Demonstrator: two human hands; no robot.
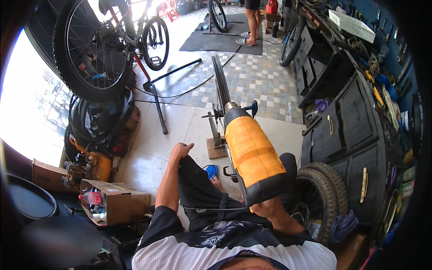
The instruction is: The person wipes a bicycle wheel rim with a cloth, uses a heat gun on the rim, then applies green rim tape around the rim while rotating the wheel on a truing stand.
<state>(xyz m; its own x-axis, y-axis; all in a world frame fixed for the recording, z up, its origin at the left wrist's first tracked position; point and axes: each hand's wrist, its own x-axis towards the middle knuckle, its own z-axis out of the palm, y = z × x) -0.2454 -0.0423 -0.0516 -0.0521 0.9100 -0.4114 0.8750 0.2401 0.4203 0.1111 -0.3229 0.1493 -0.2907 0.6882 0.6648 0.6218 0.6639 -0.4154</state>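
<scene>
A yellow and black power tool (252, 144), which looks like a heat gun, fills the middle, its short metal nozzle toward the wheel. My right hand (269, 209) is closed under its rear end, with the fingers mostly hidden. A cord runs leftward from there across my lap. Beyond the nozzle a bicycle wheel (219, 76) stands upright, seen nearly edge-on, in a metal stand (218, 135) on a wooden block (217, 149). My left hand (181, 150) rests on my left knee, holding nothing visible, one digit stretched to the right; its other fingers are partly hidden.
A bicycle (130, 40) hangs at the left above a red and black floor stand (150, 83). A cardboard box (128, 204) and yellow compressor (99, 164) lie left. Spare wheels (330, 186) and a dark cabinet (351, 121) line the right. Another person's legs (251, 24) stand far off.
</scene>
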